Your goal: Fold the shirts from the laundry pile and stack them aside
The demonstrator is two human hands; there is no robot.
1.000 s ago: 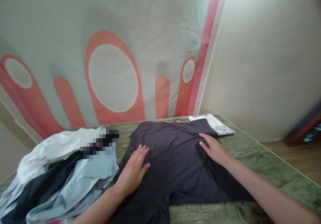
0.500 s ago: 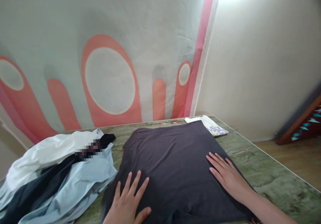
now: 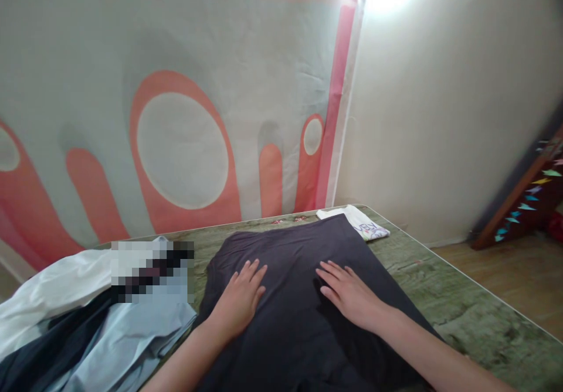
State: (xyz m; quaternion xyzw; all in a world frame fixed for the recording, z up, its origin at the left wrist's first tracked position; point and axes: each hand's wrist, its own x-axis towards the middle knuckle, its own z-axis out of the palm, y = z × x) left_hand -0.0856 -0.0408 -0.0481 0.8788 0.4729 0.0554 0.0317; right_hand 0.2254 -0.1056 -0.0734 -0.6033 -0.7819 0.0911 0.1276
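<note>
A dark grey garment lies spread out on the table, slightly wrinkled; its near end runs out of view. My left hand rests on its left part, palm down, fingers stretched forward. On the right, my right hand is over the cloth with fingers extended and a shadow beneath it; whether it touches is hard to tell. Neither hand grips anything. The garment's far right corner overlaps a white folded garment with printed lettering.
Left of the dark garment lies a heap of clothes: a white one, a black one and a light blue one, partly pixelated. The table has a green marbled top. Behind it hangs a white-and-red printed sheet.
My left hand has moved forward and right over the garment. My right hand has shifted left, toward the middle. The view has turned slightly to the right.
</note>
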